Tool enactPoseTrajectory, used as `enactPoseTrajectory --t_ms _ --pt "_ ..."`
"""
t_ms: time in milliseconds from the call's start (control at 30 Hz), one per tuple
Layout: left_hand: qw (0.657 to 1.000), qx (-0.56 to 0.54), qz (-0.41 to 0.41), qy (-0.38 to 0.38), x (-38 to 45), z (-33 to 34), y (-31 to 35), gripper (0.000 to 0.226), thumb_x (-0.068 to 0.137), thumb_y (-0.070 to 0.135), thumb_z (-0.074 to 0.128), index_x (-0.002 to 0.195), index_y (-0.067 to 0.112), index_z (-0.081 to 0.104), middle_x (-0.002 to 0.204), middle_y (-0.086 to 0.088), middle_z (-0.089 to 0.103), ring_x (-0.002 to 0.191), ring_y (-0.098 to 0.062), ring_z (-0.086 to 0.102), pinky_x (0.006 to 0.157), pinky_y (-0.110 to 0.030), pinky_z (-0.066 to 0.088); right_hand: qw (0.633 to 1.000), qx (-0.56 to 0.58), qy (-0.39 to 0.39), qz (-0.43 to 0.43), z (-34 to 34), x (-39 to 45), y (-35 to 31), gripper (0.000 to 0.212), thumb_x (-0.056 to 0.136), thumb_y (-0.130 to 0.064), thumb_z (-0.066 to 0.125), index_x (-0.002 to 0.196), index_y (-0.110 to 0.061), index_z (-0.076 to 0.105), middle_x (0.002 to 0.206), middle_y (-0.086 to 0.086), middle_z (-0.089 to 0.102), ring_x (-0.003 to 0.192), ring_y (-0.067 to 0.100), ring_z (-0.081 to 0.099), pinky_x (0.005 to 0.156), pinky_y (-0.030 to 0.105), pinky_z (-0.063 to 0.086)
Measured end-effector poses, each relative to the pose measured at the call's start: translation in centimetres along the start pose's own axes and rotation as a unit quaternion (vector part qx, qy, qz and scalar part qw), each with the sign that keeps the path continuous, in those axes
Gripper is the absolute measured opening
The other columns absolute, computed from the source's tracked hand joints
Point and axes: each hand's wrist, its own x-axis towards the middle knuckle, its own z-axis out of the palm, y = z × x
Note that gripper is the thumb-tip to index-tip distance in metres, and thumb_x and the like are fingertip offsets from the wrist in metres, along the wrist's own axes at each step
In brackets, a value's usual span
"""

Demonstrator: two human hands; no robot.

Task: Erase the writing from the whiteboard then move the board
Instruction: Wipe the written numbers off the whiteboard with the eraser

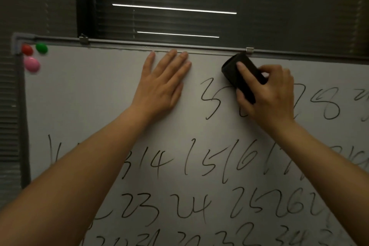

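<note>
A white whiteboard (pixel 89 96) with a grey frame fills most of the head view. Rows of black handwritten numbers (pixel 199 158) cover its middle and lower part; the top row's left stretch is blank. My left hand (pixel 163 84) lies flat on the board near the top edge, fingers spread upward. My right hand (pixel 269 94) grips a black eraser (pixel 242 75) and presses it against the board just under the top frame, beside a written 3 (pixel 210 98). Part of the top row is hidden behind my right hand.
Red (pixel 27 49), green (pixel 42 48) and pink (pixel 32 64) magnets sit in the board's top-left corner. Two metal clips (pixel 83 39) (pixel 249 50) hold the top frame. Dark window blinds (pixel 169 2) hang behind the board.
</note>
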Motion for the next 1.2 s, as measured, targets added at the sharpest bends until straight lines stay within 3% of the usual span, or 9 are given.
enactPoseTrajectory --t_ms 233,533,700,900,1000,1200 --pt "0.999 0.011 -0.028 -0.020 0.4 0.4 1.4 0.053 0.103 0.030 0.028 0.153 0.013 0.027 0.160 -0.008 0.023 0.148 -0.026 0.017 0.117 -0.056 0.010 0.998 0.012 0.023 -0.048 1.1 1.3 -1.5 0.043 0.091 -0.028 0.057 0.131 -0.014 0.056 0.110 0.022 0.050 0.089 0.031 0.040 0.068 0.038 0.039" --pt "0.999 0.005 -0.039 -0.016 0.1 0.8 1.6 0.052 0.104 0.031 0.024 0.153 0.014 0.024 0.160 -0.007 0.022 0.148 -0.025 0.016 0.117 -0.056 0.007 0.997 0.021 0.023 -0.074 1.8 -0.3 -2.6 0.037 0.093 -0.024 0.061 0.129 -0.014 0.061 0.109 0.025 0.056 0.104 0.036 0.045 0.082 0.044 0.036" --pt "0.999 0.002 -0.040 -0.023 0.1 1.0 1.6 0.053 0.104 0.031 0.025 0.154 0.014 0.022 0.161 -0.007 0.020 0.148 -0.024 0.014 0.117 -0.056 0.006 0.988 0.041 0.011 -0.147 1.4 -2.7 -3.5 0.038 0.088 -0.015 0.065 0.126 -0.012 0.063 0.109 0.022 0.053 0.099 0.035 0.047 0.081 0.043 0.036" --pt "0.999 0.001 -0.034 -0.013 0.0 0.9 1.6 0.052 0.104 0.030 0.026 0.153 0.013 0.025 0.160 -0.007 0.022 0.148 -0.025 0.016 0.117 -0.056 0.007 0.967 0.031 0.009 -0.253 0.7 -3.0 -3.0 0.037 0.095 -0.007 0.050 0.130 -0.016 0.058 0.109 0.024 0.062 0.099 0.036 0.050 0.081 0.044 0.038" --pt "0.999 0.001 -0.031 -0.007 0.0 1.0 1.6 0.052 0.104 0.030 0.027 0.153 0.013 0.024 0.160 -0.008 0.022 0.148 -0.025 0.016 0.117 -0.057 0.008 0.973 0.013 0.020 -0.230 1.0 -0.6 -2.1 0.039 0.095 -0.015 0.054 0.134 -0.018 0.050 0.110 0.025 0.060 0.099 0.036 0.047 0.081 0.045 0.036" --pt "0.999 0.007 -0.032 -0.007 0.1 1.0 1.6 0.052 0.104 0.032 0.025 0.153 0.014 0.022 0.160 -0.007 0.021 0.148 -0.025 0.015 0.117 -0.055 0.006 0.998 -0.040 0.014 -0.055 0.9 0.1 -1.1 0.041 0.091 -0.026 0.063 0.131 -0.018 0.059 0.109 0.025 0.058 0.099 0.038 0.051 0.083 0.043 0.034"
